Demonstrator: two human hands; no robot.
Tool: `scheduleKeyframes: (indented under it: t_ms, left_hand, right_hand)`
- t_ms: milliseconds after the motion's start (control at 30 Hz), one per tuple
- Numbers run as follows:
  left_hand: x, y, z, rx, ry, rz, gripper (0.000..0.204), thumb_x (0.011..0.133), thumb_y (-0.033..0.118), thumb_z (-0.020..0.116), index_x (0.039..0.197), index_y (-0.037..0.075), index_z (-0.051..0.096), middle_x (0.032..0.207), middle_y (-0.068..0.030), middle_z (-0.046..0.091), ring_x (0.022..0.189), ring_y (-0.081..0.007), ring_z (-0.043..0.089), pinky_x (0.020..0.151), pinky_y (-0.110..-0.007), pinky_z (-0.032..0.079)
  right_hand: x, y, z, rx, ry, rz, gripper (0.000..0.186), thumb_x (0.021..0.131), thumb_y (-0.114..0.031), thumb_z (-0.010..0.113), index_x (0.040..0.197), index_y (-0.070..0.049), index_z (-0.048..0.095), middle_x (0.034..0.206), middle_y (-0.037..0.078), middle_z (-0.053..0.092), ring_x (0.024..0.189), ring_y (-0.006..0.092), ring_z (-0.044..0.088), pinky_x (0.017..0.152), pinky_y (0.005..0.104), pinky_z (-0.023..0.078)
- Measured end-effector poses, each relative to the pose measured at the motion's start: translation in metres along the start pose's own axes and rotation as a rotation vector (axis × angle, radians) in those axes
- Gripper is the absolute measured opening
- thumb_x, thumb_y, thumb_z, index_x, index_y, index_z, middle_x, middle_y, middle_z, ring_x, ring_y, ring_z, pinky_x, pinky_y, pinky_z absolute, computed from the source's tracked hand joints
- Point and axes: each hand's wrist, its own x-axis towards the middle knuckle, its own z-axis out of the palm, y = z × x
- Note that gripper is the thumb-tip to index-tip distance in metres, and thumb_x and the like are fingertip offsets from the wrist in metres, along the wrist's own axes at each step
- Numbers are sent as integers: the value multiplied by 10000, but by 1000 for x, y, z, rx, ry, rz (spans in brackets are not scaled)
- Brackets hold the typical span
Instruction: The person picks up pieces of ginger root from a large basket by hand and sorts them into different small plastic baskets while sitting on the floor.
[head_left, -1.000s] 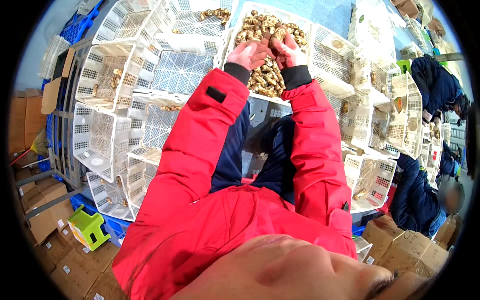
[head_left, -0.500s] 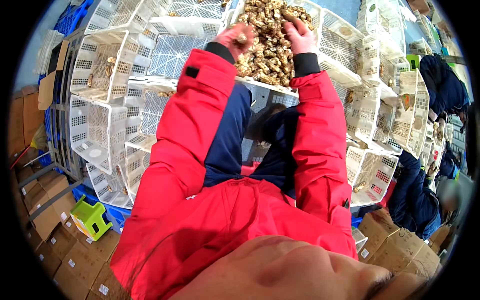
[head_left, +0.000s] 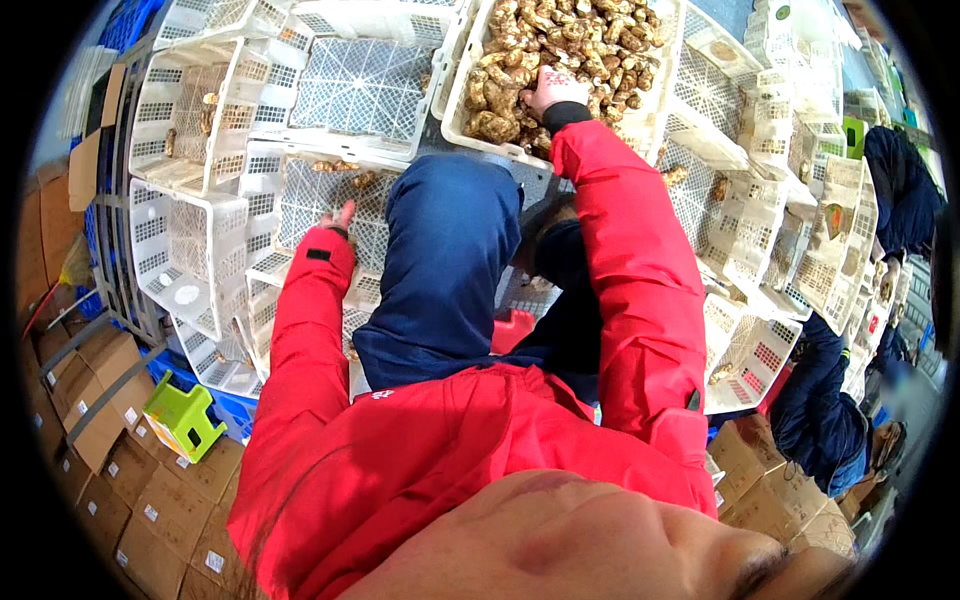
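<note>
Our right hand [head_left: 553, 90] sat at 12 o'clock, fingers curled down into the brown knobbly roots [head_left: 560, 40] heaped in the white crate [head_left: 455, 95]; whether it gripped one, we couldn't tell. Our left hand [head_left: 338, 218] was at 10 o'clock, held narrow w/ thumb up, nothing in it, just over a near-empty crate [head_left: 300, 190] w/ a few roots [head_left: 345, 172] at its far rim. Our judgement: best to pinch one root at a time, lift clear of the pile & keep the left hand low over the mesh so nothing bounced out. Cardboard boxes [head_left: 110, 400] lay at 8 o'clock; another person [head_left: 820, 410] worked at 4.
</note>
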Motion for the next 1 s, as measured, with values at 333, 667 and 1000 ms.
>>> scheduleKeyframes:
  t_ms: [333,667,1000]
  left_hand:
    - [-178,359,8,-608,-744,752,245,773,78,464,1003,-1,500,928,-69,557,783,-140,548,606,-224,452]
    - [-279,381,55,-593,-986,609,220,771,119,505,969,31,466,790,-62,536,565,-129,480,470,-236,371]
    - [-259,372,47,-757,-997,412,304,779,228,532,1027,58,488,860,-115,582,607,-130,568,487,-245,486]
  right_hand:
    - [-22,47,-76,1513,-79,-265,314,752,-41,470,1061,15,459,842,43,562,659,105,517,658,229,430]
    - [-113,38,-119,1379,221,-589,279,763,-43,490,1040,-16,508,955,32,552,869,91,494,770,206,376]
    - [-110,37,-114,1763,123,-539,371,823,-228,470,1107,9,440,913,73,538,836,147,533,754,260,428]
